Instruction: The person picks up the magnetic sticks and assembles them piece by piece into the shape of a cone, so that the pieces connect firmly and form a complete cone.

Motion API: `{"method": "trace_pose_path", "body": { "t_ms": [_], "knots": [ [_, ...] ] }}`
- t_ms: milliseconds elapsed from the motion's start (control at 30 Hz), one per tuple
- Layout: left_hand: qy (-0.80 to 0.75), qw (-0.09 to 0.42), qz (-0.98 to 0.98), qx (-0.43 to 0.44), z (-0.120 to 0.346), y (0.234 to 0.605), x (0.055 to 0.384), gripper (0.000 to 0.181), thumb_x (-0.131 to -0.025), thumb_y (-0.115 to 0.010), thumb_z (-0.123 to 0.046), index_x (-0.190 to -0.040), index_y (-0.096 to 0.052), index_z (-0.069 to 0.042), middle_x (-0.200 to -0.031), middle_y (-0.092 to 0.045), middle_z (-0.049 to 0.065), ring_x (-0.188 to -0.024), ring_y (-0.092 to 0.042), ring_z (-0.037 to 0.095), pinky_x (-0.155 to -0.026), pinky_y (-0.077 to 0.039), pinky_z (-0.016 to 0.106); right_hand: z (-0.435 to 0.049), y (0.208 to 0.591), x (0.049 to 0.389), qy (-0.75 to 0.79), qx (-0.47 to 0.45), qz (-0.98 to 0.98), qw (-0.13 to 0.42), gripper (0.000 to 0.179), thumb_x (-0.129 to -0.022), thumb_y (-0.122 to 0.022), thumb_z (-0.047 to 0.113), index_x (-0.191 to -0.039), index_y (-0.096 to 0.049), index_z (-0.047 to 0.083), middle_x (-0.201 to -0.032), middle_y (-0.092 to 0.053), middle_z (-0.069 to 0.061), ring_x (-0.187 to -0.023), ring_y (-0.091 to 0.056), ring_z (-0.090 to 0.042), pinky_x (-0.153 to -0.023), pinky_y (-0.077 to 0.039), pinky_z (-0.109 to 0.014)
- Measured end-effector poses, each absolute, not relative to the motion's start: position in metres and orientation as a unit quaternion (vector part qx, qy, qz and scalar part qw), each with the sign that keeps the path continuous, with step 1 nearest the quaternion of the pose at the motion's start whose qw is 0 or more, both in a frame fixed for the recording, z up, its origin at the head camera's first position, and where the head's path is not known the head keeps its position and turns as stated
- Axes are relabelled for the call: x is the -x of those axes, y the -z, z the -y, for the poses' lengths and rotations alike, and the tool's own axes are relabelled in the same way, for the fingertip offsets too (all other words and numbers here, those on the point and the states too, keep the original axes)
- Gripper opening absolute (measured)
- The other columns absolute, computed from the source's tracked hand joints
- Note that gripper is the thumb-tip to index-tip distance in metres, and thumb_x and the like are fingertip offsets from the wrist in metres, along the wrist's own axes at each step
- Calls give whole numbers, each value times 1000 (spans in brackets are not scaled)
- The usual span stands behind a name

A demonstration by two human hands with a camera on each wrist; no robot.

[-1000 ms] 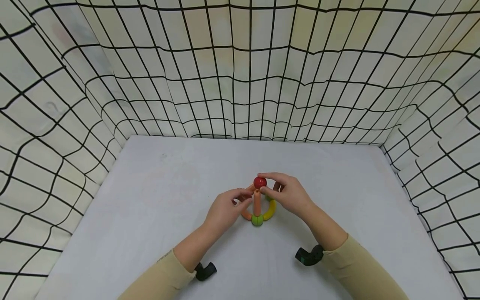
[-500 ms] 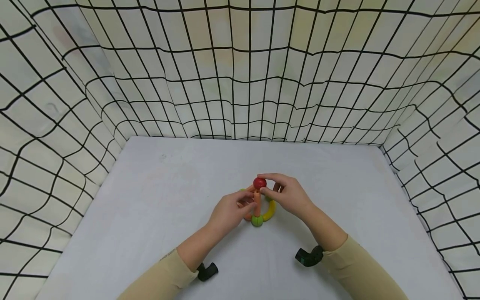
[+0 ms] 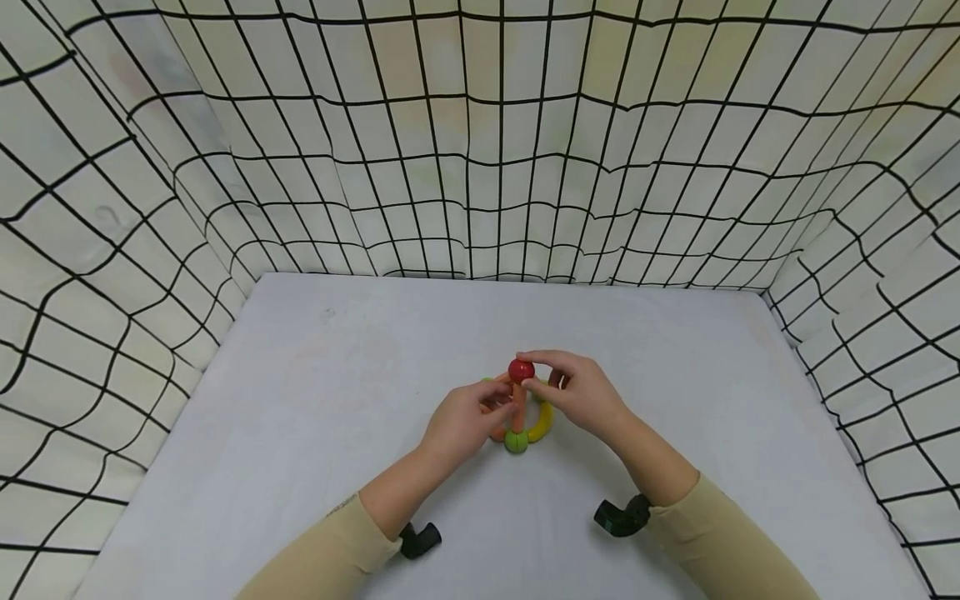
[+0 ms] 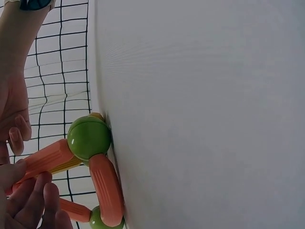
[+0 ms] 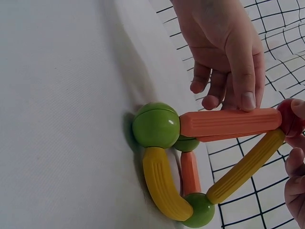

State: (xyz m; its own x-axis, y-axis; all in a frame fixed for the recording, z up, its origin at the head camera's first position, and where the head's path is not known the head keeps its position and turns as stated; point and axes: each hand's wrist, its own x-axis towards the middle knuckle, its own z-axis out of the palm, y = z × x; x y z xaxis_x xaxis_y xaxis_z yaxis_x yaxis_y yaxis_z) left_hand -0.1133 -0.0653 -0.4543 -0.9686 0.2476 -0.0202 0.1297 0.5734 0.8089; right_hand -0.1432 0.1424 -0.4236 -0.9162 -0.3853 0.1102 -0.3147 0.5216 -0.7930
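Observation:
My right hand [image 3: 581,383] pinches a glossy red ball [image 3: 521,371] between thumb and fingers. With thumb and fingers, my left hand [image 3: 463,417] holds an upright orange stick [image 5: 228,123] just under that ball. The stick rises from a green ball [image 5: 156,125] on the table, and its upper end meets the red ball. A straight yellow stick [image 5: 245,167] also runs up to the red ball from another green ball [image 5: 199,210]. Around the base, a curved yellow stick [image 5: 164,183] and a curved orange stick [image 4: 107,190] join green balls. Fingers hide part of the far side.
A white table [image 3: 337,358] lies under the toy. Black netting [image 3: 495,167] hangs before pale walls at the back and both sides. Dark wrist-worn devices are near the left cuff [image 3: 367,525] and right cuff [image 3: 675,500].
My left hand has moved slightly right and taken hold of the orange stick. The stick's top, earlier visible below the red ball, now meets it. The right hand keeps its pinch.

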Motion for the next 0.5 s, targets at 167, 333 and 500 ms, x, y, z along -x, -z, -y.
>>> {"method": "trace_pose_path", "body": {
  "t_ms": [167, 333, 500],
  "knots": [
    [-450, 65, -884, -107, 64, 455, 114, 21, -94, -69, -33, -109, -73, -19, -96, -70, -10, -87, -62, 11, -66, -52, 24, -143, 424, 142, 448, 201, -870, 40, 35, -92, -73, 30, -127, -69, 28, -106, -67, 9, -70, -54, -18, -50, -41, -26],
    [-452, 70, -884, -102, 64, 454, 112, 20, -94, -69, -33, -109, -72, -20, -95, -69, -11, -88, -62, 12, -66, -52, 25, -143, 425, 141, 457, 200, -866, 42, 39, -92, -73, 26, -130, -67, 25, -117, -67, 7, -73, -55, -18, -53, -44, -26],
    [-451, 78, -885, -88, 67, 454, 110, 25, -94, -69, -36, -114, -71, -21, -95, -67, -12, -90, -61, 12, -67, -52, 26, -143, 430, 141, 465, 207, -860, 36, 59, -91, -74, 29, -146, -51, 26, -134, -60, 0, -76, -57, -16, -64, -50, -27]
  ]
}}
